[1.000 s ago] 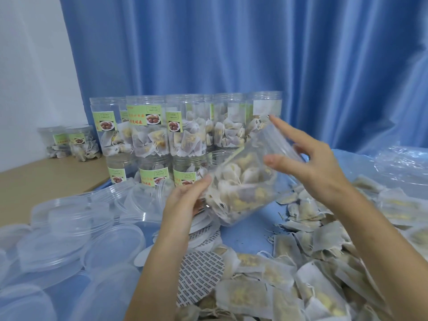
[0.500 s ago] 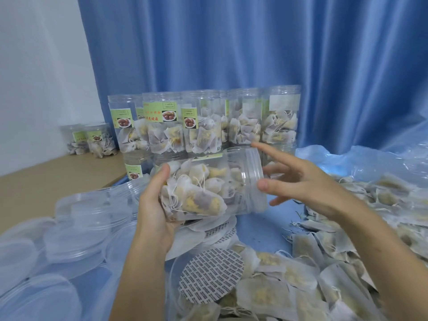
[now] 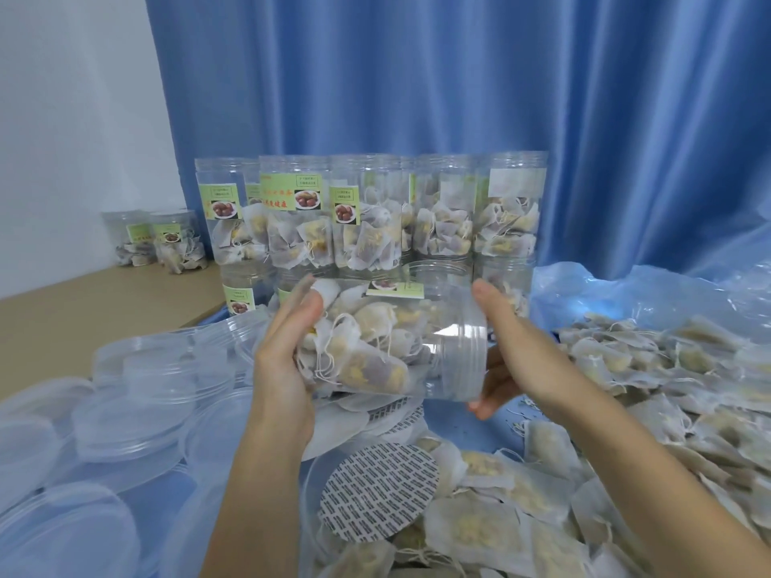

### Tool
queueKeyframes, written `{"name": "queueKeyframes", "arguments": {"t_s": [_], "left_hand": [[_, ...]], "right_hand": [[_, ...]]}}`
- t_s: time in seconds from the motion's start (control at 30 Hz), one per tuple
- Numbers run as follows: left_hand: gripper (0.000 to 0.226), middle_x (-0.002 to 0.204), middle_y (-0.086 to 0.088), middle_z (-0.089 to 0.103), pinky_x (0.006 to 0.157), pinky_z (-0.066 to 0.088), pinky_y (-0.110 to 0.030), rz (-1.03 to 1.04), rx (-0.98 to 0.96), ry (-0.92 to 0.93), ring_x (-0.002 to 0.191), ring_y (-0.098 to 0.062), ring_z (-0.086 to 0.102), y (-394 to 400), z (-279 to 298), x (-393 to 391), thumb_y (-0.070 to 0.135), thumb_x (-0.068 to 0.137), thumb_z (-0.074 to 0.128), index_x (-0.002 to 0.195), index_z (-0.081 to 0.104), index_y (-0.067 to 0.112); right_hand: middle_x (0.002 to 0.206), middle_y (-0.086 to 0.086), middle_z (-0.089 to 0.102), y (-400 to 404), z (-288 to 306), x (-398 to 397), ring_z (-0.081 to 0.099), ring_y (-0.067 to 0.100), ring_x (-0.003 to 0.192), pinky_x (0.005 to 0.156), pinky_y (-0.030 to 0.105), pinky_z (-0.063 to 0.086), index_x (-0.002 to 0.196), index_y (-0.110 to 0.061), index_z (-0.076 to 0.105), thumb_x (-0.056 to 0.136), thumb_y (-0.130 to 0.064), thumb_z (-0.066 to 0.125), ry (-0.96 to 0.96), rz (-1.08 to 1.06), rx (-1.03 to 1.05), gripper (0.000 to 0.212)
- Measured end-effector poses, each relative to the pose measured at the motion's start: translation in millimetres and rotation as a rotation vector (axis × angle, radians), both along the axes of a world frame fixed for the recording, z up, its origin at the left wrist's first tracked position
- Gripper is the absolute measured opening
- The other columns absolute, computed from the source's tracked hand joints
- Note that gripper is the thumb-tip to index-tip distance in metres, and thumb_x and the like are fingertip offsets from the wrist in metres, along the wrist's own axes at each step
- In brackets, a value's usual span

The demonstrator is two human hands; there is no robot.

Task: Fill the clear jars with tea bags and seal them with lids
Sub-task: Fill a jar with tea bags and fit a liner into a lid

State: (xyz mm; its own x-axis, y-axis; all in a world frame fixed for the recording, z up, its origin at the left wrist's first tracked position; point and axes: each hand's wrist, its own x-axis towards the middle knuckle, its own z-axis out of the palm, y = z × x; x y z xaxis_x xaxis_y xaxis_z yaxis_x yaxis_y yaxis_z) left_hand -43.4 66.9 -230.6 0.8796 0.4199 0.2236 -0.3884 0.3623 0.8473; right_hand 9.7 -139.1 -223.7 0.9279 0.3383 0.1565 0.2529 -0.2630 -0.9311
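I hold a clear jar (image 3: 400, 340) full of tea bags on its side in front of me, lidded end to the right. My left hand (image 3: 288, 360) cups its base end. My right hand (image 3: 505, 344) grips the clear lid (image 3: 463, 369) on its mouth, thumb on top and fingers underneath. Loose tea bags (image 3: 626, 390) lie heaped on the blue cloth at the right. Clear lids (image 3: 137, 394) are piled at the left. A round printed seal liner (image 3: 379, 490) lies just below the jar.
Two stacked rows of filled, labelled jars (image 3: 367, 214) stand behind against the blue curtain (image 3: 459, 77). Two more jars (image 3: 167, 239) sit on the tan tabletop (image 3: 62, 310) at the far left. Crumpled clear plastic bags (image 3: 651, 294) lie at the right.
The jar has swung from tilted with its mouth up to lying level. My right hand has closed around the lidded end, and my left hand has shifted onto the base.
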Motion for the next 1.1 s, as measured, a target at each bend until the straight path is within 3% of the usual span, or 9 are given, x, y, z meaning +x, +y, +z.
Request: {"name": "queueKeyframes", "arguments": {"t_s": [0.1,0.13,0.2,0.33,0.47,0.63,0.83,1.0,1.1], "left_hand": [[0.055,0.125,-0.001,0.064,0.103,0.039,-0.053,0.0,-0.042,0.046,0.121,-0.028,0.056,-1,-1,2,0.043,0.064,0.07,0.117,0.067,0.028],[0.053,0.116,-0.002,0.069,0.098,0.044,-0.051,-0.018,-0.072,0.075,0.113,-0.029,0.061,0,-3,3,0.043,0.064,0.07,0.113,0.068,0.025],[0.038,0.098,-0.003,0.074,0.085,0.052,-0.045,-0.055,-0.116,0.098,0.094,-0.028,0.07,0,-5,3,0.042,0.072,0.064,0.103,0.072,0.022],[0.044,0.107,-0.006,0.072,0.093,0.049,-0.048,-0.059,-0.155,0.082,0.1,-0.029,0.068,-6,-5,2,0.039,0.076,0.061,0.114,0.069,0.019],[0.062,0.111,-0.004,0.071,0.093,0.05,-0.047,0.035,-0.277,-0.017,0.107,-0.029,0.065,-10,-6,3,0.037,0.062,0.065,0.121,0.064,0.018],[0.05,0.104,-0.01,0.073,0.072,0.058,-0.043,-0.04,-0.271,0.053,0.091,-0.031,0.071,-7,-10,5,0.047,0.062,0.066,0.101,0.075,0.017],[0.046,0.097,-0.014,0.074,0.062,0.058,-0.047,-0.121,-0.28,0.119,0.086,-0.034,0.071,5,-9,3,0.058,0.083,0.052,0.083,0.079,0.02],[0.029,0.11,0.0,0.07,0.083,0.05,-0.034,0.299,0.288,0.208,0.101,-0.022,0.066,-1,8,-3,0.034,0.091,0.057,0.117,0.062,0.024],[0.071,0.122,0.016,0.057,0.078,0.043,-0.018,0.416,0.902,0.086,0.108,-0.007,0.056,2,31,-17,-0.004,0.078,0.06,0.127,0.045,0.045]], "right_hand": [[0.106,0.002,0.072,-1,1,4,0.071,0.013,0.086,0.077,0.037,0.058,0.126,-0.041,0.052,0.051,-0.099,0.028,-0.035,0.02,-0.079,0.098],[0.136,-0.011,0.055,2,0,2,0.059,0.004,0.113,0.096,0.04,0.049,0.131,-0.053,0.04,0.052,-0.098,0.031,-0.101,0.076,-0.073,0.092],[0.148,-0.04,0.01,9,-2,-5,0.016,-0.01,0.137,0.112,0.034,0.022,0.137,-0.065,0.013,0.058,-0.091,0.044,-0.259,0.183,-0.011,0.089],[0.145,-0.029,0.029,19,-6,-11,0.033,-0.009,0.128,0.103,0.03,0.029,0.135,-0.062,0.017,0.073,-0.08,0.037,-0.523,0.009,-0.006,0.068],[0.083,-0.025,0.046,24,0,-18,0.039,-0.007,0.068,0.067,0.023,0.037,0.132,-0.056,0.026,0.077,-0.079,0.026,-0.644,-0.119,-0.055,0.059],[0.142,-0.019,0.028,28,5,-21,0.041,0.0,0.12,0.092,0.025,0.034,0.129,-0.073,0.01,0.06,-0.085,0.048,-0.403,-0.038,0.082,0.079],[0.131,-0.026,0.044,28,-13,-15,0.049,-0.018,0.112,0.084,0.011,0.05,0.146,-0.042,0.015,0.045,-0.048,0.086,-0.186,0.174,0.332,0.123],[0.114,-0.004,0.069,29,-5,-14,0.065,0.014,0.106,0.094,0.046,0.051,0.123,-0.023,0.055,0.048,-0.037,0.088,-0.146,0.174,0.496,0.083],[0.111,-0.013,0.069,30,-1,-17,0.065,0.006,0.104,0.093,0.041,0.052,0.118,-0.03,0.057,0.043,-0.042,0.088,-0.176,0.11,0.487,0.082]]}}
